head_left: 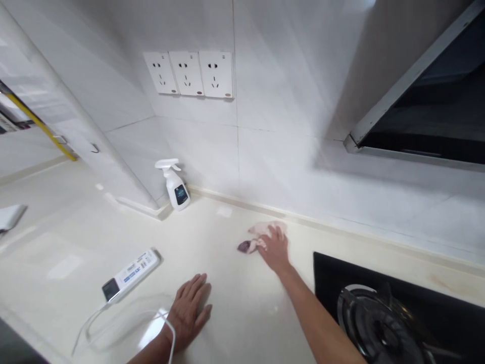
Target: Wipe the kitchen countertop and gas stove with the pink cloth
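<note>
right hand [276, 248]: lay palm down, fingers spread, pressing on the cloth; no pinch seen.
cloth [260, 231]: pinkish rag with a purple end, bunched on the countertop [235, 328] near the back wall, between the spray bottle and the gas hob; its far half was under the fingers.
left hand [189, 309]: flat on the counter, fingers straight and nearly together, holding nothing.
power strip [131, 274]: lay on the counter just left of the left hand, well apart from the cloth.
cord [113, 316]: white loop on the counter, seemed to run over the left wrist.
risk, cord: a lifted or shifted left arm could snag the loop and drag the strip along.
risk, moisture: could not tell if the cloth was wet. If it was, a pass toward the strip could put liquid on live contacts.
spray bottle [175, 186]: upright in the corner, clear of both hands. A wide sweep left could knock it over.
gas hob [379, 308]: black glass with a burner, close to the right forearm. No flame visible. The cloth's loose end could catch on the pan support if it went right.
risk, grip: with only a flat palm on bunched fabric, the rag could slip out from under the fingers.
wall sockets [188, 73]: three, high on the tile, out of reach of spills.
</note>
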`<state>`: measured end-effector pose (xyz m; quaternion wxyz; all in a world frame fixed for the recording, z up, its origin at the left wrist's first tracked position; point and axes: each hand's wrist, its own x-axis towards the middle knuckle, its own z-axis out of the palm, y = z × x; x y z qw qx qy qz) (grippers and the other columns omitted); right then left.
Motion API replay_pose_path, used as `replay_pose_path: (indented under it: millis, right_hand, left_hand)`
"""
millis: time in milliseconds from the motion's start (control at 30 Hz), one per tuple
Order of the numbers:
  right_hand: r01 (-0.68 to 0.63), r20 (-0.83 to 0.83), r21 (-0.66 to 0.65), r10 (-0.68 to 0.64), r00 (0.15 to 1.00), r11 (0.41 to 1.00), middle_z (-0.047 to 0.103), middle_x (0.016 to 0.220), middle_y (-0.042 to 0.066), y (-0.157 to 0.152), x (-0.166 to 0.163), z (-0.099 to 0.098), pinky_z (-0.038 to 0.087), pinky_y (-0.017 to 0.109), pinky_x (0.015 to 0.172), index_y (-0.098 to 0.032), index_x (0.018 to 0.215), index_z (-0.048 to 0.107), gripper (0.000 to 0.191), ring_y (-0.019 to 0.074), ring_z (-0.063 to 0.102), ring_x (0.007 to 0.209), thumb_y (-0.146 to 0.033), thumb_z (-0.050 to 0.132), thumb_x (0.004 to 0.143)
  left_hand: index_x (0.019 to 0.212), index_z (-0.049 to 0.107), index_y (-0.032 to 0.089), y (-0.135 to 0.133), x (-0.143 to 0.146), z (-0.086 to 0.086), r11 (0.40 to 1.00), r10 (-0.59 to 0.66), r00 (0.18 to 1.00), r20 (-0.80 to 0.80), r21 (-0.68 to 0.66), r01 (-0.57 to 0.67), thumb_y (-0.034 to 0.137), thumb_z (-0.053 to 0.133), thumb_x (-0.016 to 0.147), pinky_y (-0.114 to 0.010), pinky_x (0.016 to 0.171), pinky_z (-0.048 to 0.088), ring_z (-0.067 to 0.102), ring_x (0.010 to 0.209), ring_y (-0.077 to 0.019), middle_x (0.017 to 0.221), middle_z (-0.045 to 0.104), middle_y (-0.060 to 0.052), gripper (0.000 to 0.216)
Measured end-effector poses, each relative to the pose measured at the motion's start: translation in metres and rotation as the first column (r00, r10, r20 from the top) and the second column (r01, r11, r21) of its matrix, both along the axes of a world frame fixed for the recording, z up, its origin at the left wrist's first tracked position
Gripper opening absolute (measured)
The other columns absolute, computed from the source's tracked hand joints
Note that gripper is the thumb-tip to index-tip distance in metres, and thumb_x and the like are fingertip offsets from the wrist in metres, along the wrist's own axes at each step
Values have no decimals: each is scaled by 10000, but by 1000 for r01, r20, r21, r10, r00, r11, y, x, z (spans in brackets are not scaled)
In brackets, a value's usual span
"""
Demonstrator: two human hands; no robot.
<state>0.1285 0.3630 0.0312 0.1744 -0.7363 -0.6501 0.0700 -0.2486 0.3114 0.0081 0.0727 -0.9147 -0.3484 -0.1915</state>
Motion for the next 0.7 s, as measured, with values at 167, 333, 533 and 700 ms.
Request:
replay_pose_path:
  millis: [167, 333, 533, 700]
  right_hand:
    - [285, 137, 40, -288, 948, 958, 363, 1634, 99, -18, 66, -9, 290, 595, 1159, -326, 1314, 692, 398, 392, 218, 1537, -481, 528, 986]
    - [324, 164, 106, -338, 927, 940, 355, 1635, 120, -61, 58, -18, 297, 600, 1158, -301, 1275, 716, 369, 395, 194, 1554, -434, 533, 984]
    - [188, 65, 159, -200, 978, 969, 424, 1612, 75, -134, -12, -22, 321, 651, 1126, -351, 1095, 763, 245, 410, 249, 1544, -457, 631, 918]
    - [-78, 25, 196, 75, 997, 978, 474, 1593, 40, -197, -79, -25, 315, 669, 1133, -323, 931, 729, 334, 431, 299, 1520, -611, 763, 766]
  left_hand:
    - [1426, 540, 205, 0, -1, -5, 1000, 1, 999, 37, -16, -1, 374, 584, 957, -460, 1167, 409, 429, 1477, -289, 1558, 511, -123, 501]
    - [1407, 554, 198, -1, 1, -5, 1000, 24, 999, 32, -18, -24, 370, 572, 968, -468, 1172, 398, 431, 1475, -287, 1550, 519, -127, 471]
    - [1405, 563, 224, 4, -1, -3, 999, 4, 1000, 4, -32, -4, 400, 593, 959, -444, 1138, 426, 468, 1445, -282, 1535, 540, -107, 480]
    - [1397, 563, 236, 4, 0, -7, 998, 33, 998, 46, -51, -30, 405, 555, 969, -462, 1165, 400, 461, 1453, -287, 1532, 540, -112, 460]
